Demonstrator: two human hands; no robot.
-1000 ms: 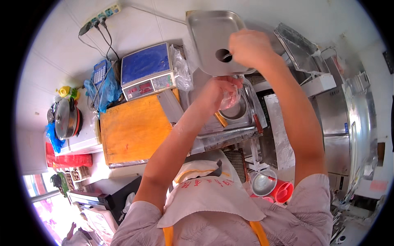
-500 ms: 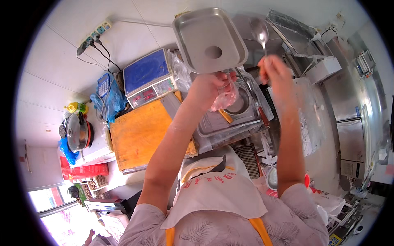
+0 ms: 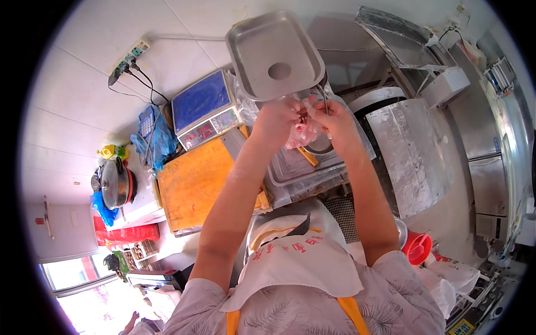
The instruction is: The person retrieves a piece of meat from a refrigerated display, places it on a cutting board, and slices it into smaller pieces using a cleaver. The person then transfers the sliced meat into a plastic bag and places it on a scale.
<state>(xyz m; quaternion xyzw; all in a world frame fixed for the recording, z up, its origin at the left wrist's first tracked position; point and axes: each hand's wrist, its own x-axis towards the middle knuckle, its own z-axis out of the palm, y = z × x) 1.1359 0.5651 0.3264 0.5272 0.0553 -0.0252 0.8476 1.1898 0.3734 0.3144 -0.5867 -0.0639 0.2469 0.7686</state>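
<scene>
My left hand [image 3: 276, 121] is closed on the top of a clear plastic bag [image 3: 301, 135] with something pinkish in it. My right hand [image 3: 336, 121] has its fingers bent in against the same bag. The spoon [image 3: 325, 96] is still in the right hand, its thin metal part rising above the fingers; the rest is hard to make out. Just beyond both hands stands a tilted metal tray [image 3: 273, 50] with a dark round spot. Below the bag lie a yellow handle [image 3: 308, 157] and a shallow metal tray [image 3: 285, 173], partly covered by my hands.
Left of my arms are a wooden board [image 3: 192, 187], a scale with a blue top [image 3: 201, 99] and a lidded pan [image 3: 116, 184]. A metal-topped unit [image 3: 413, 156] stands on the right. A red container [image 3: 417, 247] sits low beside my right elbow.
My right hand has come left and down with the spoon, from apart to meeting the left hand at the bag. The left hand keeps its hold. The view has shifted slightly.
</scene>
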